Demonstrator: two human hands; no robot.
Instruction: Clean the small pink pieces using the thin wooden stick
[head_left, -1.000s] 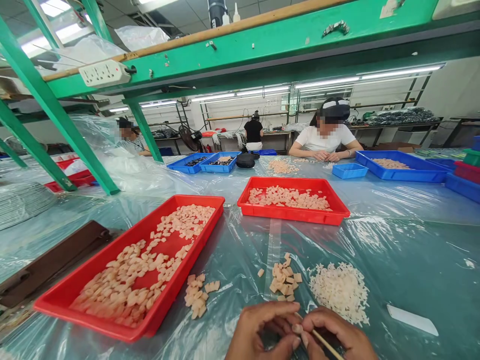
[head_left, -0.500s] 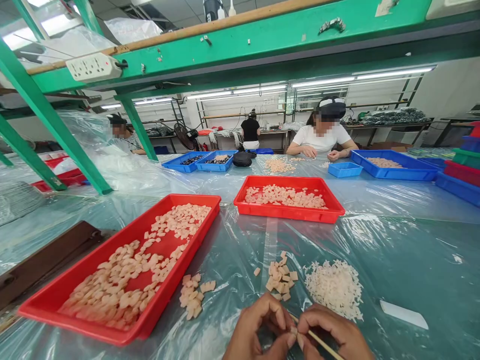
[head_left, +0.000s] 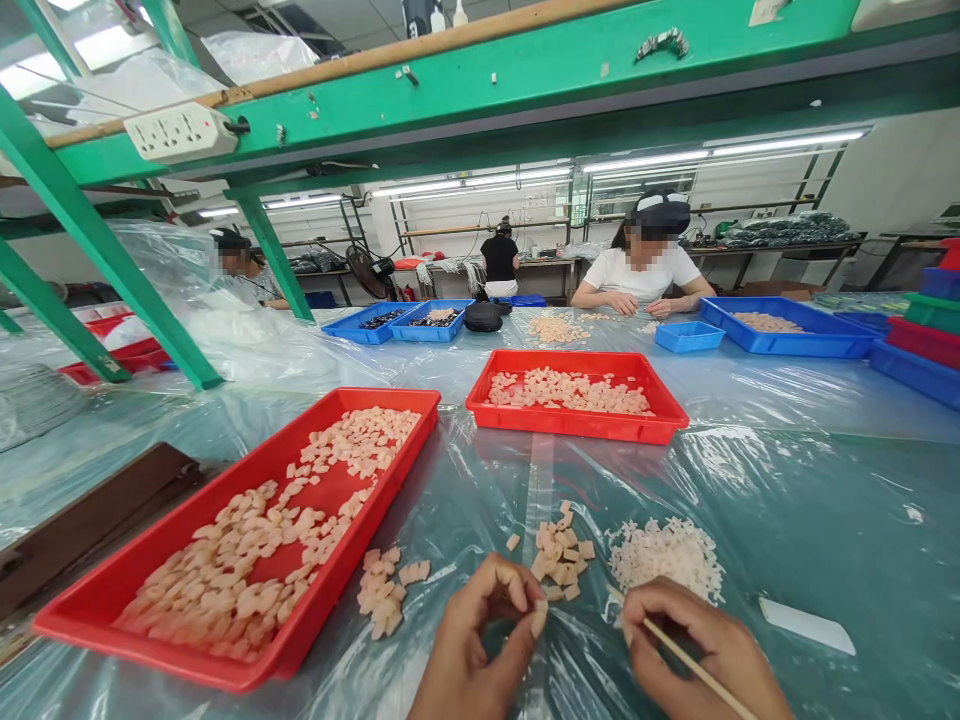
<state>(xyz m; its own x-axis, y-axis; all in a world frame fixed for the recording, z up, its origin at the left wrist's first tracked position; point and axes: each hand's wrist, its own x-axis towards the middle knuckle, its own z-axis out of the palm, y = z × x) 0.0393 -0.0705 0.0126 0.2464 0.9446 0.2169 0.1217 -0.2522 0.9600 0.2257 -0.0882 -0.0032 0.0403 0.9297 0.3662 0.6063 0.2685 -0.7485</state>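
My left hand (head_left: pixel 472 645) pinches one small pale-pink piece (head_left: pixel 539 606) between thumb and fingers at the bottom middle. My right hand (head_left: pixel 701 655) holds a thin wooden stick (head_left: pixel 694 667) and rests at the near edge of a heap of white bits (head_left: pixel 666 555). Between the hands, slightly farther off, lies a small pile of pink pieces (head_left: pixel 559 552). A second small pile (head_left: pixel 386 588) sits left of my left hand, beside a long red tray (head_left: pixel 154 565) full of pink pieces.
A second red tray (head_left: pixel 660 400) of pink pieces stands farther back. Blue trays (head_left: pixel 787 340) and a person in white sit across the plastic-covered table. A green frame (head_left: pixel 120 260) with a power strip rises at the left. A white card (head_left: pixel 806 625) lies at the right.
My hands were together working one piece with the stick; now they have parted, the left carrying the pink piece leftward, the right drawing the stick to the white heap.
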